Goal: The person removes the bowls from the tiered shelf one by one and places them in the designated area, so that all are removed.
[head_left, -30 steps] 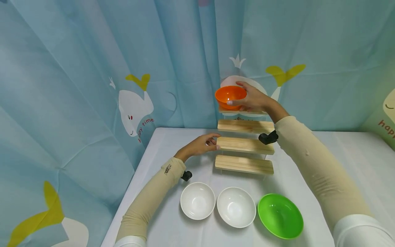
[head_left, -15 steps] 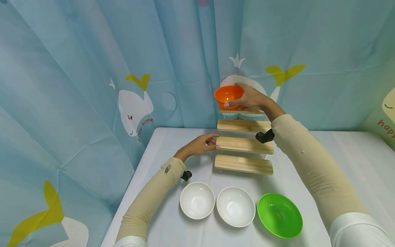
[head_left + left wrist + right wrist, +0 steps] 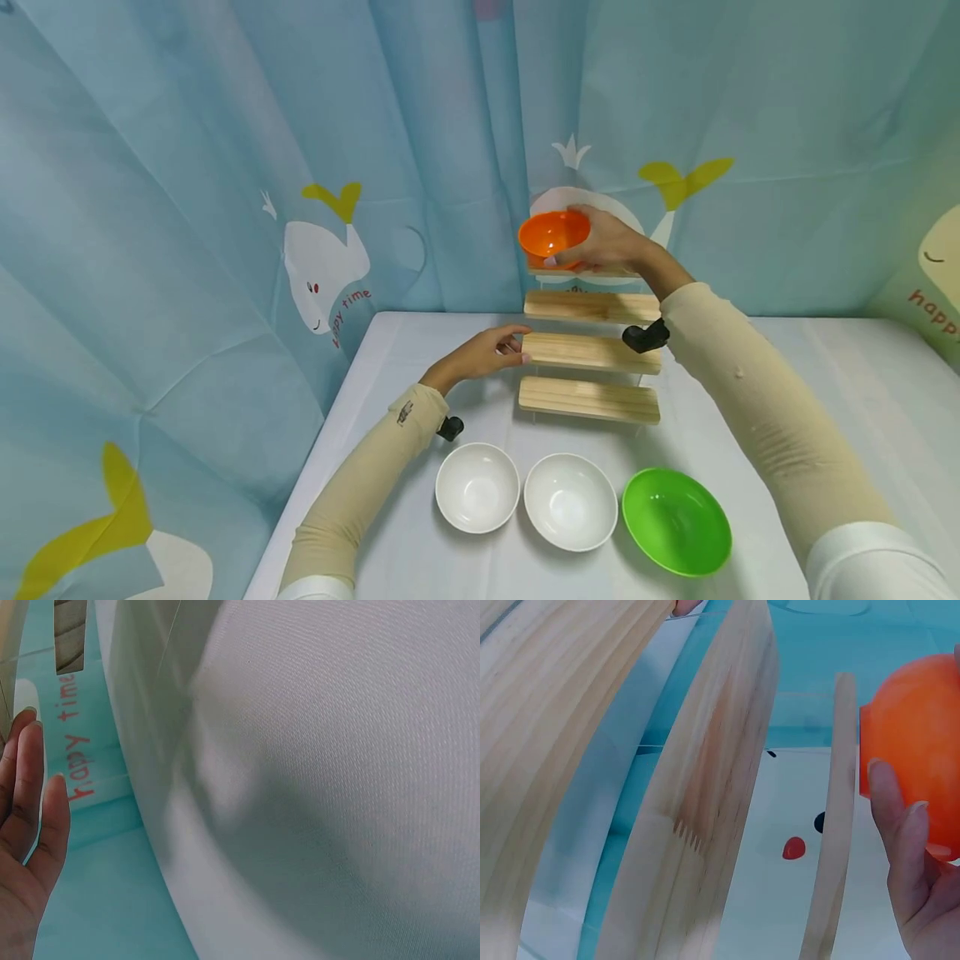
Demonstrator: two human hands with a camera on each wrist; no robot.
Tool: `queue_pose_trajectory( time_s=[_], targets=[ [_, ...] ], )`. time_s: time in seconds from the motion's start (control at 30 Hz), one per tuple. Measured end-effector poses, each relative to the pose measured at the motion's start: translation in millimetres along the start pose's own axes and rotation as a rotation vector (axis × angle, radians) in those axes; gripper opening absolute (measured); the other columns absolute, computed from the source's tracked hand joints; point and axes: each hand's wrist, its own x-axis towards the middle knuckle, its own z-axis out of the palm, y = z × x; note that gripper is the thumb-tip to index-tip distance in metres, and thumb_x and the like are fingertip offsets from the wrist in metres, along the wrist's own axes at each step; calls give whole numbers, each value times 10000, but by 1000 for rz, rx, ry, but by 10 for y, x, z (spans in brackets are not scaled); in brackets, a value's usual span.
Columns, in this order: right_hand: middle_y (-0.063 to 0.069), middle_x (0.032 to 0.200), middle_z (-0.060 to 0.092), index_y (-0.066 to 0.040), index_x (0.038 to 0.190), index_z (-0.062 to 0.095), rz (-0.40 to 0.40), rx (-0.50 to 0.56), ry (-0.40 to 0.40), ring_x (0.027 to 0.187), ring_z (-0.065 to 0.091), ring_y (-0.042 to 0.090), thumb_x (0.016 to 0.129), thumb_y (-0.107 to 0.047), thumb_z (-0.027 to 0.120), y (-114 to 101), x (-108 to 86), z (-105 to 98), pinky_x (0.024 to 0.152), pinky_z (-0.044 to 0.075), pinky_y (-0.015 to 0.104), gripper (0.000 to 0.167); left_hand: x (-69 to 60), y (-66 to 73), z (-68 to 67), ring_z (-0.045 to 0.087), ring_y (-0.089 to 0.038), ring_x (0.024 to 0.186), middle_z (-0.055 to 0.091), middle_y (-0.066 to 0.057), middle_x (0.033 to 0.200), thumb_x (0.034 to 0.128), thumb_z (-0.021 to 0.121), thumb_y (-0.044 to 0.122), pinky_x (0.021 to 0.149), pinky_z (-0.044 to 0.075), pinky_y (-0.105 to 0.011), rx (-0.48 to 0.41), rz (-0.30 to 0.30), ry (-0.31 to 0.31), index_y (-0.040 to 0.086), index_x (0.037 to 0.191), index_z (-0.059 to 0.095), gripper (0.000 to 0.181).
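Observation:
My right hand holds an orange bowl at the top board of a tiered wooden stand, thumb at the near side and fingers at the far side. In the right wrist view the base of the orange bowl is beside that board; whether they touch I cannot tell. Lower down, my left hand grips the left end of the third board, its thumb at the near edge. Several fingers look fairly straight in the left wrist view.
Two white bowls and a wider green bowl stand in a row on the white-covered table, in front of the stand's lowest board. A blue curtain with whale prints hangs close behind the stand.
My right hand and the orange bowl have shifted slightly left over the top board. The left hand stays at the third board's end.

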Motion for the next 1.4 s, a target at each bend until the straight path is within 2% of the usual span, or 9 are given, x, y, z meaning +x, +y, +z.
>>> queue_pose_trajectory(
  time_s=[0.17, 0.33, 0.47, 0.67, 0.77, 0.9, 1.0, 1.2, 1.4],
  targets=[
    [196, 1455, 426, -90, 1613, 138, -9, 3, 22, 872, 628, 277, 804, -389, 839, 12, -60, -48, 621, 576, 308, 1111, 2, 0, -8, 595, -204, 1137, 621, -69, 1231, 1000, 640, 343, 967, 511, -341, -6, -4, 1, 148, 1528, 433, 599],
    [181, 1475, 398, -120, 1619, 134, -27, 17, 18, 844, 601, 263, 809, -359, 840, 36, -135, -96, 596, 551, 307, 1101, 1, -10, -28, 594, -203, 1129, 620, -67, 1225, 997, 644, 344, 967, 508, -346, -3, -2, 6, 150, 1524, 438, 598],
    [182, 1489, 386, -125, 1619, 139, -47, 13, 13, 901, 619, 298, 801, -325, 853, 41, -207, -115, 631, 566, 329, 1103, 9, -35, -31, 594, -198, 1121, 621, -62, 1222, 994, 649, 352, 951, 509, -344, 1, -1, 11, 166, 1522, 441, 597],
    [162, 1461, 420, -145, 1618, 156, -55, -36, 12, 796, 631, 301, 778, -364, 867, 24, -325, -116, 558, 524, 342, 1122, 11, -41, -35, 602, -210, 1113, 626, -75, 1215, 995, 650, 338, 927, 516, -337, 2, 0, 16, 143, 1525, 433, 606],
    [157, 1484, 412, -127, 1616, 160, -77, -39, 1, 926, 592, 317, 779, -336, 862, 9, -390, -108, 576, 540, 367, 1113, 10, -40, -41, 602, -211, 1114, 623, -79, 1214, 997, 647, 333, 931, 517, -338, 4, -3, 15, 133, 1525, 431, 605],
    [137, 1515, 404, -89, 1607, 182, -124, -28, 0, 1164, 487, 316, 774, -282, 868, 8, -475, -93, 724, 569, 369, 1096, 14, -42, -45, 602, -201, 1108, 624, -73, 1215, 996, 648, 332, 931, 517, -333, 9, -7, 20, 154, 1518, 440, 589],
    [131, 1521, 408, -79, 1602, 201, -149, -30, 3, 1241, 467, 316, 769, -263, 876, 24, -532, -84, 807, 562, 358, 1088, 18, -47, -47, 605, -195, 1102, 626, -68, 1212, 994, 652, 329, 933, 518, -328, 9, -6, 24, 175, 1512, 449, 577],
    [107, 1528, 402, -117, 1608, 204, -150, -38, 0, 1220, 487, 316, 758, -274, 886, 82, -645, -80, 779, 580, 398, 1101, 34, -67, -54, 607, -192, 1100, 630, -64, 1203, 996, 648, 333, 932, 517, -325, 10, -2, 23, 178, 1510, 451, 572],
    [90, 1502, 437, -135, 1608, 211, -149, -25, 5, 1267, 478, 286, 742, -247, 903, 111, -784, -88, 935, 534, 457, 1114, 28, -68, -65, 607, -201, 1104, 629, -67, 1208, 994, 650, 327, 930, 518, -330, 0, -5, 21, 182, 1514, 448, 576]
  ],
)
